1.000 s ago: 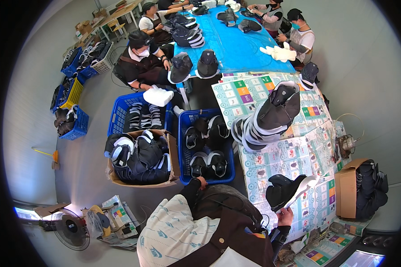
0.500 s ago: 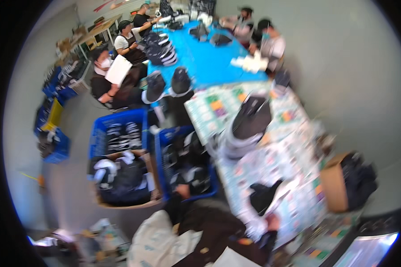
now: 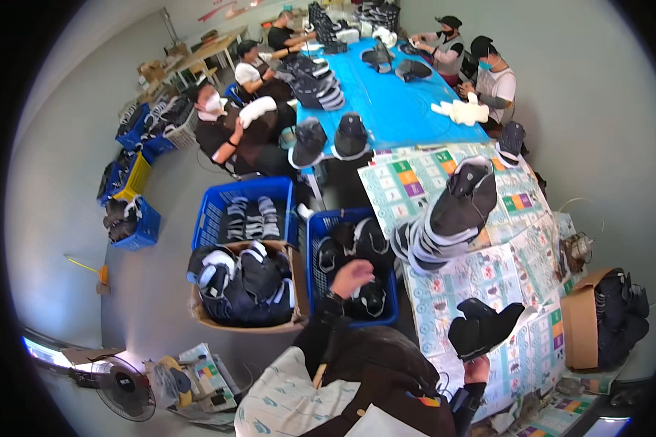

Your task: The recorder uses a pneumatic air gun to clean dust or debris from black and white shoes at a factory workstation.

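My left hand is stretched out over a blue crate of black shoe uppers, its fingers extended and nothing seen in them. At the lower right, my right hand grips a black shoe upper from below, above the paper-covered table. A white part shows at the upper's right end. Farther along that table lies a row of nested black-and-grey shoe uppers, with a single dark upper beyond it.
Left of my crate stand a cardboard box full of uppers and another blue crate. Several people work around a blue-covered table bearing stacked uppers. At right is a carton of dark pieces; a fan stands lower left.
The whole view has shifted, moving the scene rightward. My left hand has moved farther forward over the crate. My right hand still holds the black shoe upper, now tilted differently.
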Demonstrator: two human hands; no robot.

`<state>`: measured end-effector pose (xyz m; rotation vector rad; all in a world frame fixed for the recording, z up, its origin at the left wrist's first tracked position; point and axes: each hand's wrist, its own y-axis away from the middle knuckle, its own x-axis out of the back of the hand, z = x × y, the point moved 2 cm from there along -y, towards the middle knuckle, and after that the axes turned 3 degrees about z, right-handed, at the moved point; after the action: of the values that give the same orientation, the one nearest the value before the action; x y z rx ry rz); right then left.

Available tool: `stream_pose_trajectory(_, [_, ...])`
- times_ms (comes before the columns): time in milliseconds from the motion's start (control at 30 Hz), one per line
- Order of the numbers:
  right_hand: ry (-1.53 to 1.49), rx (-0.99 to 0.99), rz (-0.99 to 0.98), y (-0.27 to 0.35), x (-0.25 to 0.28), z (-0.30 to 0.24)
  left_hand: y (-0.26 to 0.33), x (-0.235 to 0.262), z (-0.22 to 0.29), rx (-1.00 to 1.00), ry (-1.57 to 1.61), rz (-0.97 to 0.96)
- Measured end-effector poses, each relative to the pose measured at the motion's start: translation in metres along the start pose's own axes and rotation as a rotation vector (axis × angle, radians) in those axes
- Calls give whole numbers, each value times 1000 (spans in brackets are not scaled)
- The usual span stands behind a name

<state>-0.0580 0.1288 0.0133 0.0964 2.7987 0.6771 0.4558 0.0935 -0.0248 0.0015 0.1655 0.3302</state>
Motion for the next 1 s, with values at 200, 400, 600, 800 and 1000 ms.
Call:
stream_pose_trajectory(200, [-220, -78, 215, -7, 21, 24, 14, -53, 80, 373, -259, -422])
stream_pose_trajectory(400, [-152, -124, 153, -14, 24, 16, 9, -90, 226, -239, -486, -307])
stream_pose_trajectory(600, [-201, -80, 124, -15, 11, 6, 28, -119, 281, -540, -588, -340])
stream_pose_trajectory(800, [-195, -79, 203, -13, 25, 23, 36, -121, 249, -38, 1413, -605])
stream_pose_trajectory(1000, [-237, -128, 142, -12, 48, 36, 62, -127, 313, -392, 338, -469])
